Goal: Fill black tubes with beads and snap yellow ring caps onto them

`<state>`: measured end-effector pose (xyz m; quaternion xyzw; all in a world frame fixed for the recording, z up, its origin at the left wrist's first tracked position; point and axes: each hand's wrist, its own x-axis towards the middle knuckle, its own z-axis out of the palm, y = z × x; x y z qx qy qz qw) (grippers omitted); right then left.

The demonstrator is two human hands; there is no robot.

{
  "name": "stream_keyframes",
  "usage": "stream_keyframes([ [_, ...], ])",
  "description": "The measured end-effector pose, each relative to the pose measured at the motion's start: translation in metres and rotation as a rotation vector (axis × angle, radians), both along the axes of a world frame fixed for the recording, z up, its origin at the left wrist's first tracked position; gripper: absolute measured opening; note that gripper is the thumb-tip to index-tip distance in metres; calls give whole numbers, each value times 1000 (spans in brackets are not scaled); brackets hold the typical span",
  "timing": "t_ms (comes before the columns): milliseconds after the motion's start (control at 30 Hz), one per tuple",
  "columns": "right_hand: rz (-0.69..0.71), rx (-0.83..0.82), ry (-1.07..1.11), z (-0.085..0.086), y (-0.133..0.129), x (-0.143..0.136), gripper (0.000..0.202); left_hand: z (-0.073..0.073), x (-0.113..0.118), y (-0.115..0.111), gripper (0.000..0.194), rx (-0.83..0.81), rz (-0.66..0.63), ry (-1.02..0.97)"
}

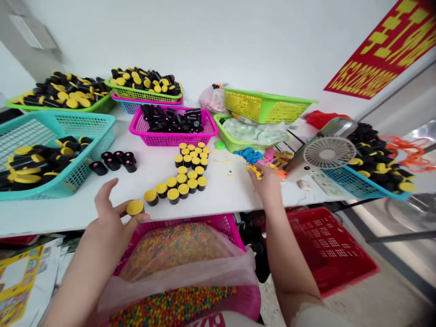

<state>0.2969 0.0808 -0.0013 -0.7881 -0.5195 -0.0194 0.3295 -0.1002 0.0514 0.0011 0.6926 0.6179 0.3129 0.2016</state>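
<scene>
My left hand (pixel 114 218) grips a small black container with a yellow lid (pixel 135 208) between thumb and fingers, at the table's front edge. To its right stand several similar yellow-lidded black containers (pixel 183 187), upright in a bent cluster. My right hand (pixel 267 181) reaches over the table, its fingers closed around small yellow plastic pieces (pixel 255 171); their exact shape is unclear. Just beyond it lie blue plastic pieces (pixel 250 155) and pink pieces (pixel 269 155). Several black containers with pink dots (pixel 114 161) stand beside the turquoise basket.
A turquoise basket (pixel 85 159), a magenta basket (pixel 173 140) and green baskets (pixel 269 96) line the table. A small fan (pixel 329 152) stands right, near a blue basket (pixel 364 181). Below sit a pink basket (pixel 250 290) of colourful beads and a red crate (pixel 354 272).
</scene>
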Motion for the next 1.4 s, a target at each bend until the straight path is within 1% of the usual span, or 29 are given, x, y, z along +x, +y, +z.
stream_keyframes([
  [67, -56, -50, -42, -7, 11, 32, 36, 4, 7, 8, 80, -156, 167, 173],
  [100, -61, -71, -40, -11, 14, 41, 33, 7, 14, 12, 75, -215, 207, 232],
  [167, -60, -101, -41, -16, 19, 51, 26, 10, 27, 18, 68, -260, 196, 255],
  [267, -38, -82, -32, -16, 21, 54, 20, 11, 40, 23, 69, -245, 169, 207],
  [333, -39, -29, -30, -13, 22, 54, 25, 11, 36, 26, 70, -238, 98, 150],
  [400, -62, 57, 1, -8, 21, 52, 30, 14, 23, 32, 62, -220, -9, 58],
  [433, -72, 113, 53, -6, 19, 50, 31, 16, 14, 37, 56, -200, -43, 26],
  [467, -77, 178, 114, -5, 18, 47, 31, 18, 5, 44, 51, -164, -48, 25],
  [500, -73, 252, 177, -3, 15, 42, 31, 19, -3, 53, 48, -117, -25, 54],
  [567, -32, 401, 293, 0, 9, 29, 30, 18, -14, 75, 42, -17, 68, 165],
  [633, 57, 492, 379, 3, 3, 12, 29, 11, -17, 98, 37, 44, 131, 233],
  [700, 180, 532, 475, 8, -2, -6, 29, 1, -15, 115, 32, 63, 148, 236],
  [767, 307, 538, 541, 14, -6, -23, 29, -7, -12, 124, 25, 70, 140, 234],
  [800, 365, 541, 561, 17, -9, -31, 29, -8, -11, 125, 21, 71, 132, 232],
  [833, 420, 540, 575, 21, -11, -39, 28, -6, -10, 124, 18, 70, 121, 228],
  [900, 513, 552, 566, 30, -16, -55, 22, 3, -7, 115, 13, 71, 93, 213],
  [1000, 625, 622, 525, 46, -26, -85, 15, 28, 5, 85, 15, 87, 4, 169],
  [1067, 710, 670, 518, 54, -31, -108, 14, 46, 21, 55, 23, 107, -120, 75],
  [1133, 799, 685, 515, 58, -36, -130, 17, 57, 38, 24, 36, 164, -301, -120],
  [1200, 866, 683, 506, 57, -40, -147, 24, 61, 52, -3, 42, 342, -387, -174],
  [1267, 905, 679, 503, 51, -44, -157, 30, 58, 59, -20, 42, 532, -430, -93],
  [1333, 931, 699, 493, 45, -49, -161, 36, 52, 60, -27, 41, 640, -472, 21],
  [1400, 943, 722, 469, 39, -55, -161, 40, 46, 58, -29, 39, 667, -499, 73],
])
